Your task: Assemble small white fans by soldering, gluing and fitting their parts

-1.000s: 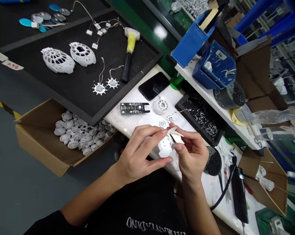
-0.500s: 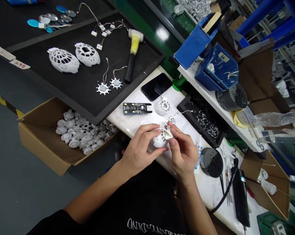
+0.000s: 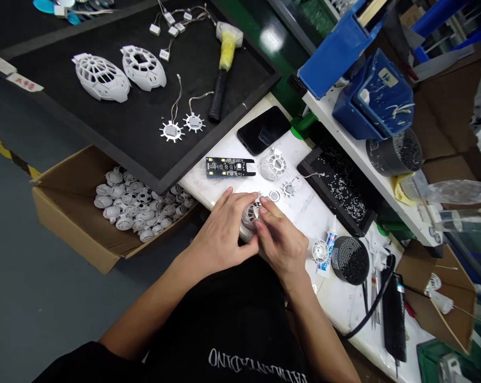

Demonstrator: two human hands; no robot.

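A small white openwork plastic shell is at the front edge of the white worktop. My left hand curves round its left side, fingers over the top and thumb below. A small white scrap, paper or cloth by its look, is pinched in my right hand against the shell. My fingers hide part of both. Just beyond lie a white ring, a spiky white disc and another white shell. A round openwork white part stands right of my right hand.
A circuit board and a phone lie on the worktop. A hammer rests on the black mat. Right are a glue tube, a mesh cup and a black electric screwdriver. A carton of white shells stands left.
Both hands have drawn slightly closer to me with the shell. The white scrap shows less between my right fingers. The ring is now in plain view, and the camera view has shifted.
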